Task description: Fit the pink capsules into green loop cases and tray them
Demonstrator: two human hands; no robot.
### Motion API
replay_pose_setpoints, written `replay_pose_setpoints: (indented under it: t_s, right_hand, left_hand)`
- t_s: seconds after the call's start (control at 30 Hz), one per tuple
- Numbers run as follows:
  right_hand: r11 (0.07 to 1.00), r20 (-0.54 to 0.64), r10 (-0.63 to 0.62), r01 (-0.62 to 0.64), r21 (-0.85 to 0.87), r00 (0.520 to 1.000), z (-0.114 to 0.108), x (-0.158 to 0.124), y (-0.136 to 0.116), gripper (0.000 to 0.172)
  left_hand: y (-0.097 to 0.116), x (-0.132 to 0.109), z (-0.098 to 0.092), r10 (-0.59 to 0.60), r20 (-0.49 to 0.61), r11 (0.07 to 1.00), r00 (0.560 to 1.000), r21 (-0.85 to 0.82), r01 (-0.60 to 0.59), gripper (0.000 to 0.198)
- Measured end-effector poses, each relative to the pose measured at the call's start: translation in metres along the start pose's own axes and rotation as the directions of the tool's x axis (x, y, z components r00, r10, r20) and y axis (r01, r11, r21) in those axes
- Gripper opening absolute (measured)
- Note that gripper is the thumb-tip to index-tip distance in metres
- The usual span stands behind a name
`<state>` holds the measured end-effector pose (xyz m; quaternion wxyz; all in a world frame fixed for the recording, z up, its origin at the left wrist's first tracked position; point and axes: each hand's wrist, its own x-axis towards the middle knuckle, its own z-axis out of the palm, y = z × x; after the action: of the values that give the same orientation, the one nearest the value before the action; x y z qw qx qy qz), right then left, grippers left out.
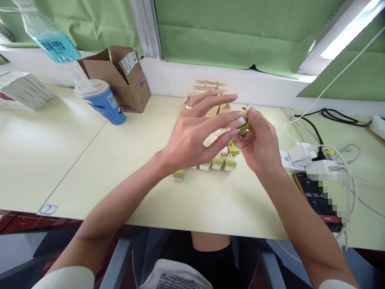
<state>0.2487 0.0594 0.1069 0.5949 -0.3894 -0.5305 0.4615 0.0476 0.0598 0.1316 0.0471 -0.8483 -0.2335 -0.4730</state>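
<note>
Above the table, my right hand (261,140) pinches a small green-and-white piece (244,122) between thumb and fingers. My left hand (200,130) reaches across from the left, its index finger and thumb at the white side of the same piece, the other fingers stretched out. Beneath my hands stand several like green-and-white pieces with small loops (229,163), partly hidden by my left hand. One green-and-white piece (178,175) sits apart, below my left wrist. Behind my left hand, several cream-coloured pieces (211,85) lie in rows near the wall.
At the left are a blue cup (105,104), a clear bottle (57,44), an open cardboard box (132,86) and white boxes (25,90). To the right, a phone (313,196) lies beside a power strip (290,160) with chargers and tangled cables. The table's front edge (210,230) is near my lap.
</note>
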Motion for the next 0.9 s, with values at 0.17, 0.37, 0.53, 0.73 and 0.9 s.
replay_pose_setpoints:
  t_s: [0.17,0.37,0.53,0.73,0.9]
  right_hand:
    - [0.993,0.107,0.121,-0.12,-0.023,0.987,-0.009,0.005,0.002,0.05]
    - [0.816,0.47,0.257,0.071,-0.574,0.845,0.005,-0.019,0.009,0.044]
    - [0.397,0.523,0.441,0.365,-0.842,0.729,0.036,-0.048,0.031,0.036]
    - [0.218,0.52,0.438,0.474,-0.853,0.734,0.051,-0.063,0.039,0.029]
    - [0.193,0.577,0.412,0.551,-0.812,0.705,0.052,-0.065,0.038,0.028]
  left_hand:
    - [-0.005,0.001,-0.008,0.031,-0.264,0.999,0.964,-0.009,-0.035,0.016]
    - [-0.01,0.0,-0.012,-0.121,-0.263,0.992,0.957,-0.008,0.123,0.018]
    - [-0.017,-0.005,-0.005,-0.102,-0.24,0.995,0.965,-0.003,0.104,0.017]
    - [-0.023,-0.006,0.0,-0.041,-0.231,0.999,0.972,0.021,0.047,0.016]
    - [-0.026,-0.007,0.002,-0.066,-0.182,0.997,0.981,0.027,0.072,0.019]
